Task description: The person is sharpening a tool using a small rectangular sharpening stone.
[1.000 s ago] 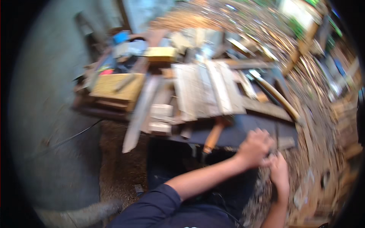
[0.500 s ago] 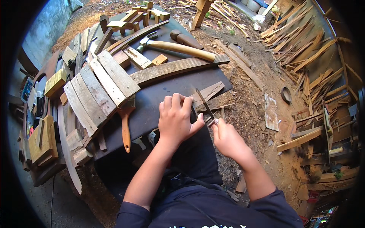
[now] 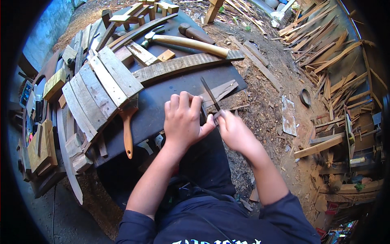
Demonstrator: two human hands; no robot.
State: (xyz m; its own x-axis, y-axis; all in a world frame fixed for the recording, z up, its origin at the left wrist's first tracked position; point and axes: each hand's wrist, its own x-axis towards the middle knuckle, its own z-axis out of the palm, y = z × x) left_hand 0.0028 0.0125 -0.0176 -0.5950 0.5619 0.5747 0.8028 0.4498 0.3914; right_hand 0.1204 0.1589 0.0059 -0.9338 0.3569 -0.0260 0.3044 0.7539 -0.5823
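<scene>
My left hand point(image 3: 183, 124) grips a light wooden piece point(image 3: 227, 87) at the edge of the dark tabletop point(image 3: 162, 97), its fingers curled. My right hand point(image 3: 231, 132) is closed on the handle end of a long, narrow dark blade point(image 3: 209, 91), a file or saw, which lies across that piece beside my left thumb. Left of my hands, a wooden-handled brush point(image 3: 127, 134) sticks out from under a panel of nailed grey slats point(image 3: 99, 95). Beyond them a hammer point(image 3: 187, 44) rests near a long curved board point(image 3: 178, 69).
Stacked offcuts point(image 3: 40, 152) fill the left end of the table near a pale blue wall point(image 3: 40, 49). Small wooden blocks point(image 3: 142, 18) stand at the back. Scrap slats point(image 3: 313, 32) lean in heaps on the right over dirt ground strewn with shavings point(image 3: 268, 122).
The earliest frame is blurred, with the view turned differently. Since half a second ago my right hand and blade have slid up and leftward along the wood; the view has shifted slightly.
</scene>
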